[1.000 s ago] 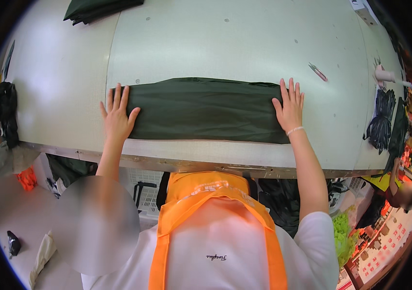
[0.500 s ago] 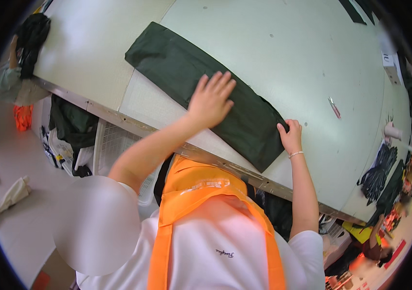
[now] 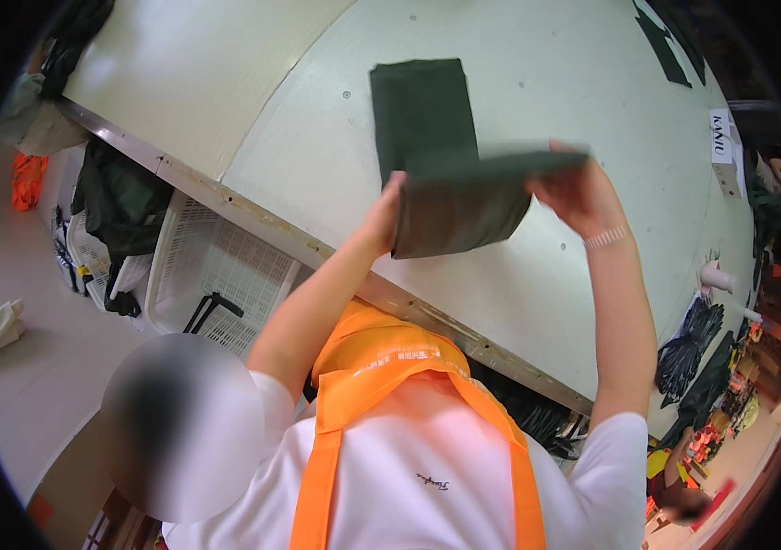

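Note:
A folded length of dark green fabric has its far end lying on the pale table. Its near part is lifted and bent over, and the raised edge is blurred by motion. My left hand grips the left side of this near part, its fingers partly behind the cloth. At the other end of the raised fold, my right hand holds the fabric between thumb and fingers. A pale bracelet circles my right wrist.
The pale worktable has a metal-trimmed front edge. Below it at left stand a white plastic basket and hanging dark green cloth. Toward the right lie a bundle of black strips, a white spool and a white box.
The fabric has turned more upright in view, and its near part has been lifted and bent over. My left hand has gone from lying flat on it to gripping its side; my right hand has risen.

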Motion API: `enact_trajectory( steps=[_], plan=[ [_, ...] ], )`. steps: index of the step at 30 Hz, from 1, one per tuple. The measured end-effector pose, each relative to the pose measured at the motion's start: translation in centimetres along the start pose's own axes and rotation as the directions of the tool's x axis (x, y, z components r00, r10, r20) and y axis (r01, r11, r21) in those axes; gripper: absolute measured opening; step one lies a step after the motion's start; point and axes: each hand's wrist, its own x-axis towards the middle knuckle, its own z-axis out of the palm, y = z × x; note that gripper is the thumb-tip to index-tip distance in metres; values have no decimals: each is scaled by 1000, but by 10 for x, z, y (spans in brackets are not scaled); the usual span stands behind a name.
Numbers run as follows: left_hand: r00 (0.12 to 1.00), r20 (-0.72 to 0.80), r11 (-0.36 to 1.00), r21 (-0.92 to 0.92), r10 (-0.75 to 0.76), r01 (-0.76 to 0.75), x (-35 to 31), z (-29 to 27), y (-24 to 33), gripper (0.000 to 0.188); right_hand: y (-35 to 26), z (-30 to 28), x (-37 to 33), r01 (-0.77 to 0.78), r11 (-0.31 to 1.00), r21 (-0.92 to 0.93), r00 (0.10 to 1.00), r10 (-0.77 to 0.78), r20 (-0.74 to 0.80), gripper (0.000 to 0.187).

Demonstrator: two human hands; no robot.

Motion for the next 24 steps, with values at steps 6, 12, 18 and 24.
enact_trajectory(
  steps=[6, 12, 18, 24],
  plan=[
    [763, -320, 606, 787, 562, -116, -31, 3, -35, 34, 21, 11, 153, -29, 971, 239, 999, 22, 30, 45],
    [592, -350, 327, 933, 726, 150, -26, 3, -31, 34, 69, 15, 128, 478, 637, -604, 742, -662, -111, 48],
    [802, -414, 798, 590, 430, -124, -16, 23, -58, 41, 179, -49, 48, 304, 558, -772, 760, -631, -156, 34],
    [897, -287, -177, 916, 337, 360, -29, 110, 37, 35, 151, -123, 30, 205, 604, -770, 828, -526, -192, 36]
  ],
)
